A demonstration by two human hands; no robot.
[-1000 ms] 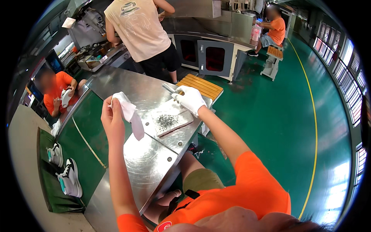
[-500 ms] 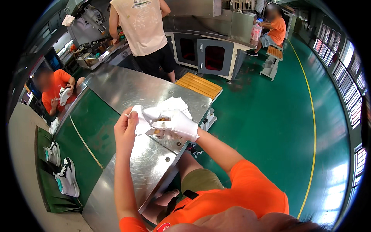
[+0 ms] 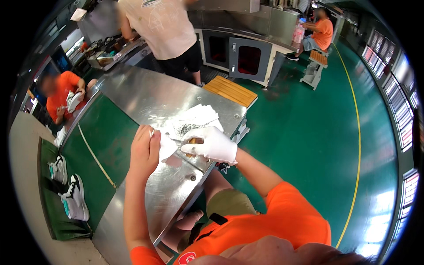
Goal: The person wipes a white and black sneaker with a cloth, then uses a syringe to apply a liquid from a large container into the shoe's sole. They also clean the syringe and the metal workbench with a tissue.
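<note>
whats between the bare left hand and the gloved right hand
In the head view, a white cloth pinched by the left hand lies between it and the right hand, with what looks like a grey metal tool.

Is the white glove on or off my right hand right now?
On: the white glove covers the right hand, its fabric reaching the wrist. The left hand, holding white material, is bare.

Two sneakers (image 3: 78,204) at left; slatted wooden seat (image 3: 230,91) near pale-shirted person (image 3: 159,31); yellow line (image 3: 355,119) on green floor (image 3: 300,150).
</note>
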